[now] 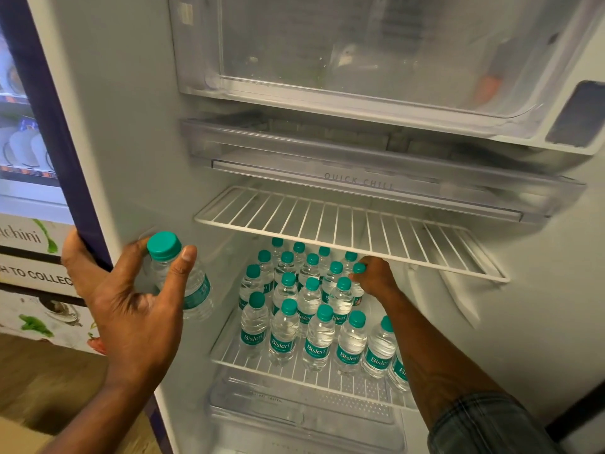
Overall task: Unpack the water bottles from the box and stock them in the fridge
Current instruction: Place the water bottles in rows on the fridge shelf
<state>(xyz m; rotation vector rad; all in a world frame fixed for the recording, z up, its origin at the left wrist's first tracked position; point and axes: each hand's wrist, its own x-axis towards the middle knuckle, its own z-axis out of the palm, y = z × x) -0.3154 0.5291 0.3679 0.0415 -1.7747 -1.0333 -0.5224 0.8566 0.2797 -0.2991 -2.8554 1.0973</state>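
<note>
A plaid sleeve (pixel 484 424) covers the person's right forearm at the lower right, and both bare arms reach forward into an open fridge (pixel 131 126).

The left hand (pixel 131 299) is nearest, just outside the fridge's left wall. It grips a small clear water bottle (pixel 196 290) with a teal cap, thumb on one side of the neck and fingers curled behind. The bottle's cap is uppermost. Its long axis slants from the cap at upper left down to the base at lower right.

Below the arms sits a clear plastic drawer (pixel 294 411) at the bottom of the fridge. Above it is the lower wire shelf (pixel 327 378), which carries the stocked bottles (pixel 284 332). They stand upright in close rows, caps up, long axes vertical, teal labels facing forward. They fill the left and middle of the shelf from front to back.

Farther in, the right hand (pixel 376 276) is at the back right of that group. Its fingers are curled round the shoulder of another bottle (pixel 359 268), which is upright with its cap on top. Whether its base rests on the shelf cannot be told.

Just above the right hand is the upper wire shelf (pixel 343 224), with no bottles on it. Beyond it is a clear tray (pixel 360 172) marked "QUICK CHILL", then a frosted compartment (pixel 360 60) at the top.
</note>
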